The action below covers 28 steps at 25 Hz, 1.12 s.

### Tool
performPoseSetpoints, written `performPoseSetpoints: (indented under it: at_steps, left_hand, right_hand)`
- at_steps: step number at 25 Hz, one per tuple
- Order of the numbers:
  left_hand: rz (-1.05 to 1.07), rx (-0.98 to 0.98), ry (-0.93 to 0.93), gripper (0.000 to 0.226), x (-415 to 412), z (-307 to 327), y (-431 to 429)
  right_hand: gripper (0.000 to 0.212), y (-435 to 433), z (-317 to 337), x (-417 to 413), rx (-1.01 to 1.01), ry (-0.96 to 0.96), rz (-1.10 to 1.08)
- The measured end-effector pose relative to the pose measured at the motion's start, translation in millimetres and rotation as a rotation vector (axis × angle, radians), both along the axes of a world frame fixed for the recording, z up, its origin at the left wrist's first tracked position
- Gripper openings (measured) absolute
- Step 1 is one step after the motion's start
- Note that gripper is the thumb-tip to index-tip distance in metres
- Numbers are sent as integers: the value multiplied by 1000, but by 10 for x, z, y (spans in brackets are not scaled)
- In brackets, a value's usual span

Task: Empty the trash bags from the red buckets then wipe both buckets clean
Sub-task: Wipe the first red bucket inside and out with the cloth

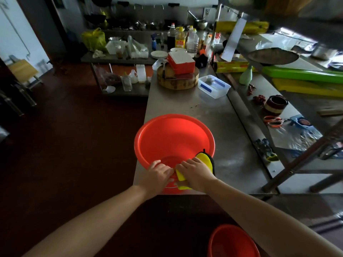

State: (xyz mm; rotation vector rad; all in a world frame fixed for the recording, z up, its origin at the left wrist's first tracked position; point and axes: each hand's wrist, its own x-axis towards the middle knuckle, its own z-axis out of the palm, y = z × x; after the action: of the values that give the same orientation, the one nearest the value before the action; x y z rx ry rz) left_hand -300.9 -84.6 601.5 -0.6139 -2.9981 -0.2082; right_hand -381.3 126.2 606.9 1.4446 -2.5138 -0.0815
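Note:
A red bucket stands at the near corner of a steel table, with no bag inside it. My left hand grips its near rim, fingers curled over the edge. My right hand holds a yellow cloth with a black edge folded over the same rim, just to the right of my left hand. A second red bucket sits on the floor at the bottom right, partly hidden behind my right forearm.
On the table beyond the bucket are a clear plastic box, a round wooden chopping block and a red-and-white box. A lower shelf with orange scissors, a jar and plastic bags runs along the right. Dark floor lies to the left.

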Motion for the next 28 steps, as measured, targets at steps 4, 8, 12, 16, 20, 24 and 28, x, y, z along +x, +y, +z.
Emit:
performPoseSetpoints:
  at_steps: [4,8,12,16,20,24,28]
  left_hand:
    - [-81,91,89,27,-17,-28,-244]
    - [8,63,-72,32,-228,111,-775]
    - [-67,-168,-127,53,-316,111,-488]
    - [-21,-8,35,40,-134,-60,-36]
    - [-94,64,36,30,-104,-72,-437]
    - [10,37,-59,38,-221,158,-737]
    - [-4,-131,-164,58,-253,252,-328]
  right_hand:
    - [66,240,26,-133,-89,-42,83]
    - [60,536,149,-410,-48,-54,95]
    - [61,222,131,-307,6,-17,58]
    - [64,-151,-27,-91,-65,61,48]
    - [66,230,-13,-251,-59,-21,73]
    - [64,365,93,-387,41,-55,29]
    - [56,-59,51,-147,6,80,-2]
